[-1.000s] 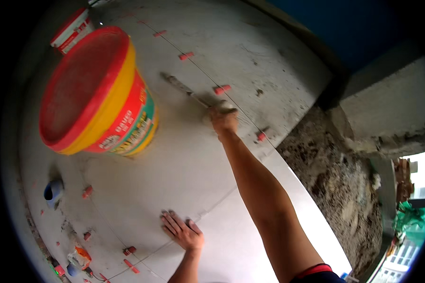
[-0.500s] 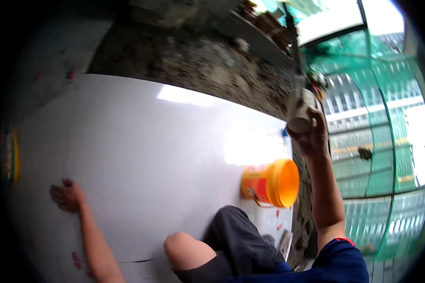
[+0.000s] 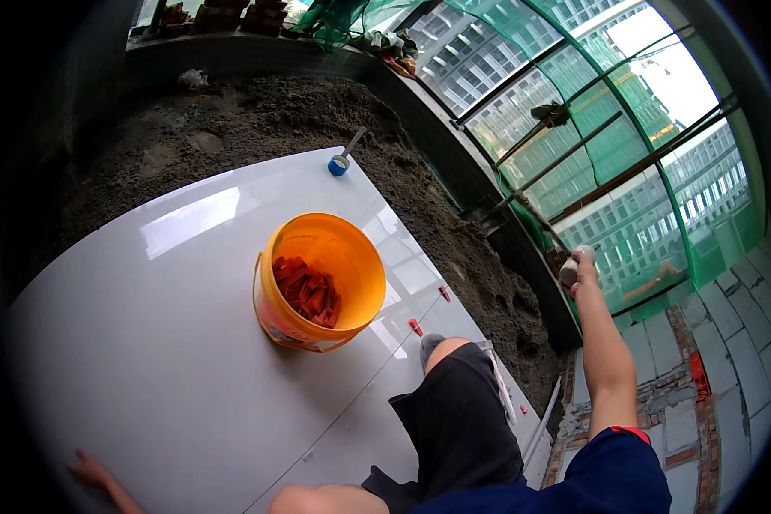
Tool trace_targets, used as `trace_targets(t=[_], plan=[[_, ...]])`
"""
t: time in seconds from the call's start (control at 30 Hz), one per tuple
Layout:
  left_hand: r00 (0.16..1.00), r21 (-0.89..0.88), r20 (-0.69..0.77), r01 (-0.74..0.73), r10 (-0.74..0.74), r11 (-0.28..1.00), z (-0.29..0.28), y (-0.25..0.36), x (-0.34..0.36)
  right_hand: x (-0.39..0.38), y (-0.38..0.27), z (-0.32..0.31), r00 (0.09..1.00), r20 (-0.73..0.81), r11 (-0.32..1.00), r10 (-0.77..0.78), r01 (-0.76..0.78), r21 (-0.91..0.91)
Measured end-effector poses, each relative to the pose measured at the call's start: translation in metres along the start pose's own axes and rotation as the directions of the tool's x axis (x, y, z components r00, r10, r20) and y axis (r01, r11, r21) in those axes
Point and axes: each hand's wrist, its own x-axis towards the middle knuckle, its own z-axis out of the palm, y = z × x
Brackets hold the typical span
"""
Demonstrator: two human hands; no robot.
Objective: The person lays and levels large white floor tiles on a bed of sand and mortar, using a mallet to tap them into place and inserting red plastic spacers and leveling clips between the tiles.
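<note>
The person's right hand [image 3: 588,276] is reaching out toward the window side, its fingers grasping the pale cylindrical head of a slim-handled mallet [image 3: 570,269], which is hanging in the air with its dark handle pointing up and to the left. The left hand [image 3: 92,471] is appearing at the dim lower left over a large glossy whitish floor tile [image 3: 171,343]; whether its fingers are spread or curled, I cannot tell. Between the hands, a round yellow-orange plastic bucket [image 3: 364,287] is standing on the tile, holding a heap of red wedge-shaped pieces [image 3: 308,293]. Two small red clips [image 3: 415,327] are sitting near the bent knee, and a small blue-ended tool [image 3: 338,165] is lying at the tile's far corner. Beyond, rough dark brown mortar [image 3: 274,111] is bordering the tile, and green netting [image 3: 608,163] is covering the window openings.
</note>
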Motion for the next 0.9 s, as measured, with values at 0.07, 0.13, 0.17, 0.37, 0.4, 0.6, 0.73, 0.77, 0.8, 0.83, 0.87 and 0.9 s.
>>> trace_targets(t=[0.07,0.13,0.17,0.37,0.4,0.6,0.73,0.77,0.8,0.83,0.87,0.9], plan=[[0.993,-0.178,0.014,-0.113,0.117,0.978,0.026,0.087,0.037,0.071,0.032,-0.021,0.991,-0.102,0.984,-0.091,0.073,-0.164],[0.961,-0.443,0.134,-0.160,0.242,0.882,0.034,0.196,0.009,0.124,0.053,-0.025,0.958,-0.136,0.925,-0.254,0.199,-0.322],[0.922,-0.581,0.211,-0.147,0.323,0.801,0.020,0.268,-0.017,0.146,0.060,-0.033,0.933,-0.150,0.881,-0.327,0.244,-0.405],[0.350,-0.700,0.381,-0.496,0.856,0.514,-0.194,0.661,-0.136,0.263,0.089,0.001,0.870,0.109,0.695,-0.481,0.454,-0.557],[0.248,-0.721,0.365,-0.535,0.897,0.441,-0.214,0.702,-0.160,0.291,0.089,0.012,0.844,0.147,0.671,-0.516,0.505,-0.543],[-0.159,-0.723,0.444,-0.645,0.882,0.248,-0.245,0.868,-0.330,0.389,0.105,0.116,0.674,0.394,0.490,-0.625,0.731,-0.474],[-0.327,-0.643,0.625,-0.730,0.708,0.230,-0.198,0.920,-0.465,0.406,0.258,0.225,0.600,0.657,0.429,-0.456,0.795,-0.429],[-0.354,-0.626,0.653,-0.750,0.669,0.214,-0.184,0.928,-0.494,0.401,0.297,0.246,0.591,0.708,0.416,-0.387,0.797,-0.438],[-0.376,-0.613,0.682,-0.761,0.627,0.210,-0.173,0.936,-0.514,0.406,0.299,0.256,0.586,0.725,0.424,-0.361,0.796,-0.432],[-0.402,-0.603,0.710,-0.771,0.578,0.206,-0.159,0.942,-0.532,0.408,0.294,0.262,0.582,0.744,0.430,-0.328,0.793,-0.431],[-0.432,-0.593,0.741,-0.780,0.514,0.200,-0.145,0.941,-0.548,0.405,0.292,0.264,0.579,0.766,0.439,-0.280,0.787,-0.434],[-0.385,-0.568,0.748,-0.793,0.540,0.222,-0.132,0.935,-0.564,0.400,0.289,0.266,0.588,0.782,0.447,-0.204,0.767,-0.460]])
